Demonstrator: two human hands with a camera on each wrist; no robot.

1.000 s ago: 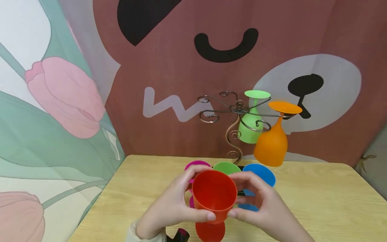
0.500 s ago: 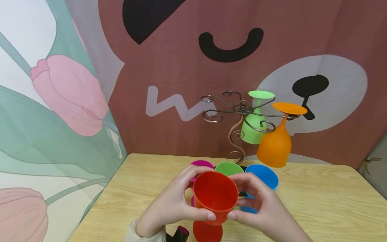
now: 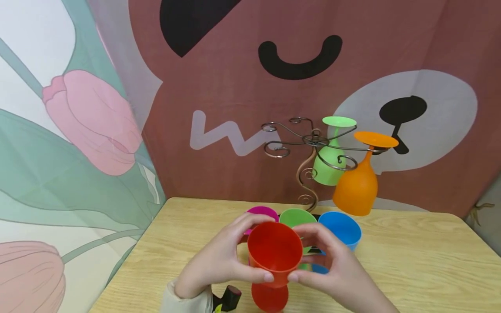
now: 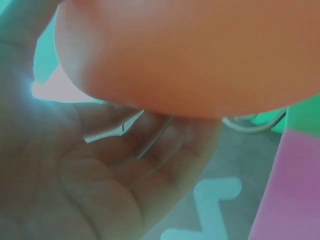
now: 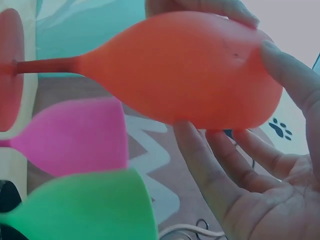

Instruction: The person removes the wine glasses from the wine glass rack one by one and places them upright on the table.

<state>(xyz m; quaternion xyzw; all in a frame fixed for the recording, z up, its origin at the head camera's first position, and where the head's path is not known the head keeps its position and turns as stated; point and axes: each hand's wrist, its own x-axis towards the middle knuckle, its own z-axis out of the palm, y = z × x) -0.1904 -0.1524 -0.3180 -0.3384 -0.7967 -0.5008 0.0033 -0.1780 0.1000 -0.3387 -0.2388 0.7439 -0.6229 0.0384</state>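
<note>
A red plastic wine goblet [image 3: 275, 250] is upright between my hands near the table's front. My left hand [image 3: 225, 256] grips the left of its bowl, thumb on the near side and fingers behind. My right hand [image 3: 332, 265] holds the right of the bowl the same way. In the right wrist view the whole bowl and stem of the goblet [image 5: 185, 70] show. Whether its foot touches the table I cannot tell. Behind it stand a magenta goblet [image 3: 262, 212], a green goblet [image 3: 298, 216] and a blue goblet [image 3: 342, 228], partly hidden by my hands.
A scrolled metal goblet rack [image 3: 315, 139] rises at the back of the wooden table [image 3: 411, 261]. From its arms hang a light green goblet [image 3: 329, 167] and an orange goblet [image 3: 356, 187], upside down. A printed curtain [image 3: 219, 78] covers the wall behind.
Both hands and the red goblet have shifted very slightly left relative to the goblets behind. The head view has turned a little. The grip looks the same.
</note>
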